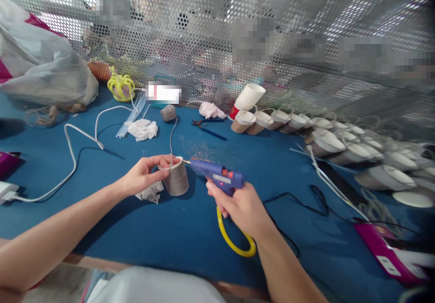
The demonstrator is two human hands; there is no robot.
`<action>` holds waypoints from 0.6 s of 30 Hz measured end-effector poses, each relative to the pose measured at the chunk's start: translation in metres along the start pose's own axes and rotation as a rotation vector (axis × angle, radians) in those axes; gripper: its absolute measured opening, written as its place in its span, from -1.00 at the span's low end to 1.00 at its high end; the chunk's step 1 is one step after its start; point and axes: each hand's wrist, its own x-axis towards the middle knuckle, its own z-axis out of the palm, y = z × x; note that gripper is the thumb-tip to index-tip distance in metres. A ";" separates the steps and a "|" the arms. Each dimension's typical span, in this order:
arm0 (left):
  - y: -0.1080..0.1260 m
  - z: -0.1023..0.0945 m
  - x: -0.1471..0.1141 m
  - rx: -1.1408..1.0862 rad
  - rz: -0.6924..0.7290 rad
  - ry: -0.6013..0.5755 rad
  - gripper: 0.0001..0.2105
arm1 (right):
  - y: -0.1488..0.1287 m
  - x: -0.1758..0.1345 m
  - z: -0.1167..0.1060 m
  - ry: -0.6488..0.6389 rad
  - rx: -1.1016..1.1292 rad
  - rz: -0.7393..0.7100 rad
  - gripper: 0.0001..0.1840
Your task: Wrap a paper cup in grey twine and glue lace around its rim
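At the middle of the blue table stands a paper cup [176,180] wound in grey cord. My left hand [151,172] is closed at the left of its rim, with the thumb and fingers gripping there. From the rim, a loose strand of grey cord [171,139] leads up to a small ball of cord [168,113]. My right hand [238,203] is wrapped round a blue hot glue gun [217,173], its small red light lit. The metal nozzle points left and meets the cup's rim, or nearly so. Under my right hand shows a yellow curved loop [234,245].
Many cord-wrapped cups [324,144] line the right side, with stacked white paper cups [249,98] behind. Pliers [210,129], crumpled tissue [142,129] and clear glue sticks [131,117] lie beyond my hands. A black cable [295,196] trails right; a white cable [73,153] crosses the left.
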 end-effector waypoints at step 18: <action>-0.003 -0.001 -0.003 0.196 0.124 -0.044 -0.87 | 0.024 0.047 -0.016 0.315 0.207 0.080 -0.70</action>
